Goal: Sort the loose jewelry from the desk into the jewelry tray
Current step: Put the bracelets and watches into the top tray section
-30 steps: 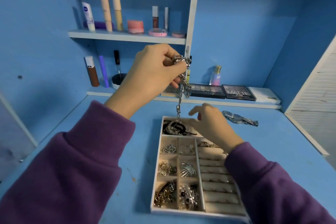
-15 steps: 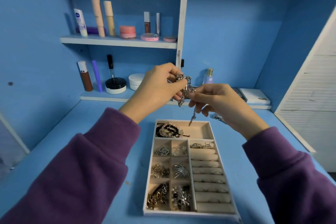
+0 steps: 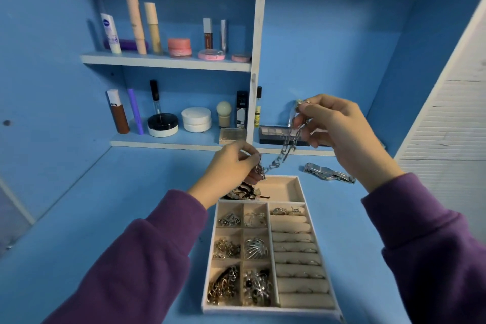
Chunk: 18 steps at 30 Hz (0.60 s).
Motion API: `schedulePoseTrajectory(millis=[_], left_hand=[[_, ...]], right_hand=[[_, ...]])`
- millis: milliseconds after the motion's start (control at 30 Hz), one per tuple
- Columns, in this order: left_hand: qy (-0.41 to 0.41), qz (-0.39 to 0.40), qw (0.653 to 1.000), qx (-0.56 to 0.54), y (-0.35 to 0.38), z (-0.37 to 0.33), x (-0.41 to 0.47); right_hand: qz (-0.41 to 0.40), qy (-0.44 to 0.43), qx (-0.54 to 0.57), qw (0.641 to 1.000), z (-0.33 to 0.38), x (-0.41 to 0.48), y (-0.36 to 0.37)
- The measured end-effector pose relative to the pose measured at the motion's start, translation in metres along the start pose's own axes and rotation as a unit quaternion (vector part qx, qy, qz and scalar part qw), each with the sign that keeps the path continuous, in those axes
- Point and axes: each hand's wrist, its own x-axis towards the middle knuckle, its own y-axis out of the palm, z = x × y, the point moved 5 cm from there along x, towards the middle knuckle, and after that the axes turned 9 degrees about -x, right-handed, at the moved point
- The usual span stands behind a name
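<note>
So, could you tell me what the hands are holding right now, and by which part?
A chain, stretched between both hands: the left hand pinches its lower end, and the right hand pinches its upper end.

A round dark-blue Nivea logo is carried near the top of the white tube (image 3: 111,34) on the upper shelf (image 3: 165,62). Faint lettering is borne by the eyeshadow palette (image 3: 273,134) and by the small black box (image 3: 241,110) on the lower shelf (image 3: 163,143), but none of it can be read.
</note>
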Motion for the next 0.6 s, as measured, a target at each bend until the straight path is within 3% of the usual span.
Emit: schedulePoseTrajectory(millis=[200, 433, 600], left_hand=[[-0.043, 0.017, 0.998, 0.037, 0.011, 0.024, -0.003], [0.014, 0.050, 0.970, 0.237, 0.018, 0.020, -0.002], [0.079, 0.064, 0.976, 0.192, 0.022, 0.000, -0.002]], right_hand=[[0.005, -0.009, 0.012, 1.000, 0.007, 0.002, 0.007], [-0.002, -0.018, 0.024, 1.000, 0.013, 0.005, 0.009], [-0.004, -0.022, 0.037, 0.999, 0.015, 0.006, 0.009]])
